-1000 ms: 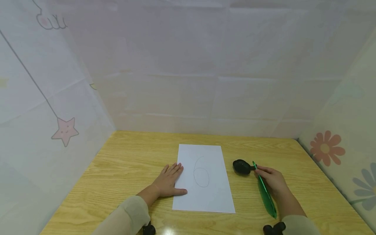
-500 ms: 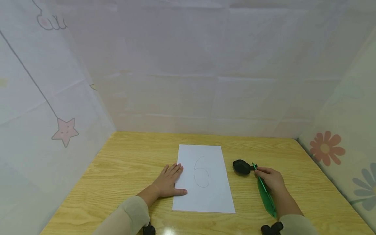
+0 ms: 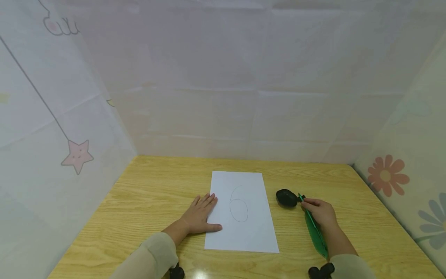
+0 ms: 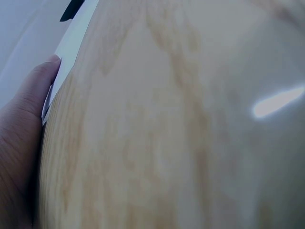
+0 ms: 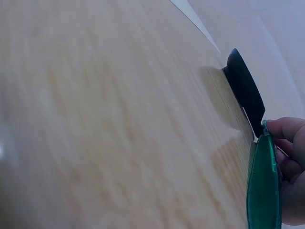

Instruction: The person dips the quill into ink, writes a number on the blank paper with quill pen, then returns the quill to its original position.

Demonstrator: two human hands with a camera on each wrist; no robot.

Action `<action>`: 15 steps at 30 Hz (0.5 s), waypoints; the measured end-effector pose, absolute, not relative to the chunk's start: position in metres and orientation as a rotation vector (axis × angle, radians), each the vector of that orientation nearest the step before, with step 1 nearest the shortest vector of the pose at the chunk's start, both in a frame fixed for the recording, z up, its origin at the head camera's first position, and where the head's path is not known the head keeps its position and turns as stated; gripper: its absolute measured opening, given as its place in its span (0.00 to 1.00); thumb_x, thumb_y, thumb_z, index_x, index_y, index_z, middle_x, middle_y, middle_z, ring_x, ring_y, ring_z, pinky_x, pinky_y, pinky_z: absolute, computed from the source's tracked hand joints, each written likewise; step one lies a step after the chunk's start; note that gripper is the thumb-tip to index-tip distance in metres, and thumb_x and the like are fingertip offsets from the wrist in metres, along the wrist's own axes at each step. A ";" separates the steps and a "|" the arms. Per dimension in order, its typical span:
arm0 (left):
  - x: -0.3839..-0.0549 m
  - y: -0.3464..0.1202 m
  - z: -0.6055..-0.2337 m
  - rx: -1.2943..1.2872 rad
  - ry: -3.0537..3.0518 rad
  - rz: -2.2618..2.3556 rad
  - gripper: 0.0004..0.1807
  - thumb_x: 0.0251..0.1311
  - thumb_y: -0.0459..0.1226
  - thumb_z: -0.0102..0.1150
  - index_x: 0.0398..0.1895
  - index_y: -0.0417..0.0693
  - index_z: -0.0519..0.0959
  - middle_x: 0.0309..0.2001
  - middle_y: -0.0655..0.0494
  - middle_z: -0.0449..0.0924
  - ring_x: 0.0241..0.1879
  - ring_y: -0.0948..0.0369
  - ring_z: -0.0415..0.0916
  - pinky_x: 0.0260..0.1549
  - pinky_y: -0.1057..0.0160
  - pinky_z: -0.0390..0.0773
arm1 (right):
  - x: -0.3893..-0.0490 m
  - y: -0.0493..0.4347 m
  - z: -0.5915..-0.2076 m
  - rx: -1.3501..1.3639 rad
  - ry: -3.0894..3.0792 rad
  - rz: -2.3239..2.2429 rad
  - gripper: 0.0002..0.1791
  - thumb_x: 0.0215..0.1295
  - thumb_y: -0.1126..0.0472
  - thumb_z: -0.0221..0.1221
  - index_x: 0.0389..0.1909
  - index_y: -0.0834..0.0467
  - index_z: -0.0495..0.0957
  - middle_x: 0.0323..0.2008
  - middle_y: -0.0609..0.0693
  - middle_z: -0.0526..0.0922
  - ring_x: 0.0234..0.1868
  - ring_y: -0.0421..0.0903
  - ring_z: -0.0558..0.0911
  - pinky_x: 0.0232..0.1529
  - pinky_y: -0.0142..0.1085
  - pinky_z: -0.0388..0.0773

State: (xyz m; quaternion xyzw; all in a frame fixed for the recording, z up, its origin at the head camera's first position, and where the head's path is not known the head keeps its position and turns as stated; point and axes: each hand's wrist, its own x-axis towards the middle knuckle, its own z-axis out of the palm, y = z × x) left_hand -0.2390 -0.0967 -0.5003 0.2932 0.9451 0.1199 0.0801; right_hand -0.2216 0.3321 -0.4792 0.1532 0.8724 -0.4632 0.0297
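My left hand (image 3: pixel 199 217) lies flat with fingers spread on the left edge of a white sheet of paper (image 3: pixel 256 236). A thin pencil-like line on the sheet forms a large 6. In the left wrist view its thumb (image 4: pixel 40 83) lies along the paper's edge. My right hand (image 3: pixel 321 213) pinches a green leaf-shaped pen (image 3: pixel 316 236) near its narrow end, the broad blade trailing towards me. That narrow end overlaps the short stem of a rounded black object (image 3: pixel 287 198) on the table. In the right wrist view, the pen (image 5: pixel 263 186) meets the black object's stem (image 5: pixel 257 125).
The wooden table (image 3: pixel 156 182) is bordered by a pale cloth at the back (image 3: pixel 226 124) and by patterned sides. A pink star (image 3: pixel 77 155) is printed on the left side, flowers (image 3: pixel 388 176) on the right. Black wrist mounts (image 3: pixel 177 272) sit at both sleeves.
My right hand has shifted slightly left with the pen, its narrow end dropping a little lower by the black object's stem. The left hand, paper and black object stay in place.
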 end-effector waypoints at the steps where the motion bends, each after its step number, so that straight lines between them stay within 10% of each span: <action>1: -0.239 -0.097 -0.500 0.878 2.827 0.356 0.55 0.58 0.69 0.51 0.78 0.44 0.49 0.79 0.50 0.45 0.79 0.52 0.40 0.76 0.44 0.40 | -0.222 0.332 -0.479 0.473 2.690 -1.427 0.31 0.70 0.48 0.55 0.64 0.66 0.71 0.68 0.71 0.66 0.67 0.67 0.66 0.60 0.51 0.71; 8: -0.239 -0.097 -0.499 0.881 2.828 0.343 0.55 0.58 0.69 0.51 0.78 0.44 0.49 0.79 0.50 0.44 0.79 0.52 0.40 0.76 0.44 0.41 | -0.222 0.331 -0.479 0.490 2.645 -1.478 0.33 0.70 0.47 0.55 0.66 0.67 0.69 0.68 0.71 0.64 0.68 0.67 0.64 0.64 0.53 0.68; 15: -0.239 -0.097 -0.497 0.874 2.822 0.347 0.57 0.58 0.69 0.51 0.78 0.43 0.47 0.80 0.48 0.41 0.79 0.52 0.40 0.76 0.44 0.42 | -0.221 0.330 -0.476 0.548 2.617 -1.524 0.33 0.71 0.45 0.53 0.67 0.65 0.69 0.66 0.66 0.69 0.62 0.56 0.72 0.44 0.30 0.75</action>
